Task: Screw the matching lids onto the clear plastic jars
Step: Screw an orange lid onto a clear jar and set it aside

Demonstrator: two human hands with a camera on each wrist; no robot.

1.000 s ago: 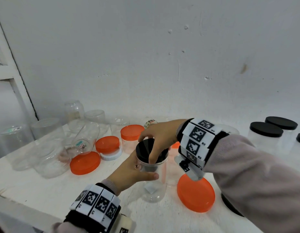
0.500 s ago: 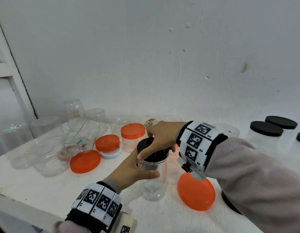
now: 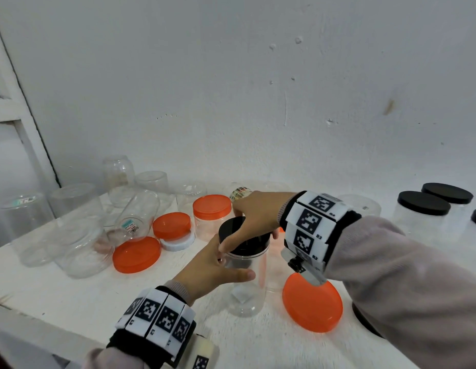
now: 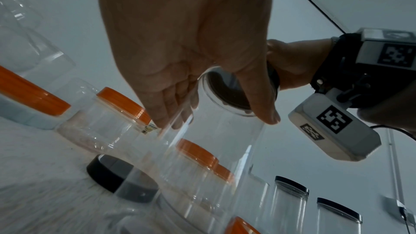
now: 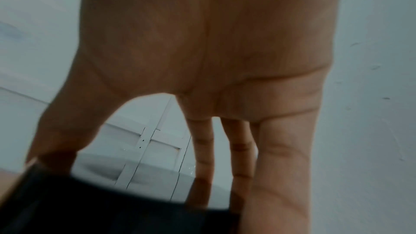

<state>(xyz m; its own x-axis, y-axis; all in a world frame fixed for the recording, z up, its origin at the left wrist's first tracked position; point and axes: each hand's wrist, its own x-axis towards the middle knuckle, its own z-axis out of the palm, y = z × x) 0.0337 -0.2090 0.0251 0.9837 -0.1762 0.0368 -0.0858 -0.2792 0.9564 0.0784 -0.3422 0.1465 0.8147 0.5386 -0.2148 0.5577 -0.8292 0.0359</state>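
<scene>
- Far left of the counter: empty clear jars, some lying on their sides.
- Beside them, loose orange lids.
- Near the front edge, left hand wraps the clear jar, thumb across its front.
- Right hand grips the black lid on it, fingers curled over the rim.
- Far right: black-lidded jars.

Lid turning on the jar

The right hand rotates on the black lid: its thumb swings round toward the left hand, and the lid sits level on the clear jar.
</scene>
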